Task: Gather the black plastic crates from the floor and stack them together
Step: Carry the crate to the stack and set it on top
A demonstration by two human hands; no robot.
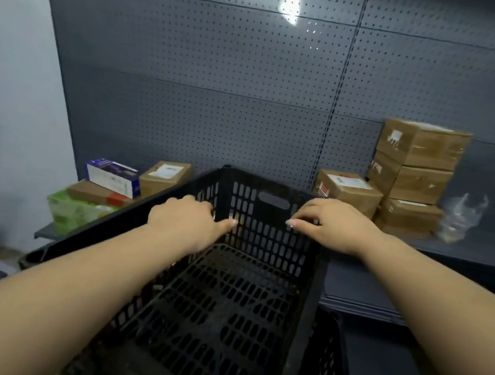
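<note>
Head view. I have both hands on one black crate (228, 293), held up in front of me, tilted so its open top faces me and its slotted floor shows. The left hand (188, 220) is folded over the left rim, thumb pointing inward; the right hand (333, 225) is curled over the right rim near the far corner. Both are closed on the crate — neither spread wide.

The crate's long axis runs away from me, from my chest toward the pegboard wall (222, 76). Hands sit level with each other at the far end, so neither is nearer; the near end hangs unsupported, and I judge it will want to swing.

A second crate (324, 365) shows just right of and below the held one, only its mesh wall visible. That looks like the stacking target — down and slightly right. Whether the two touch, I cannot tell.

Writing: cardboard boxes (418, 163) on the shelf (479, 253) carry white shipping labels, and one a red tag — all too blurred to read. The blue-and-white carton (115, 175) at left also gives no legible brand.
</note>
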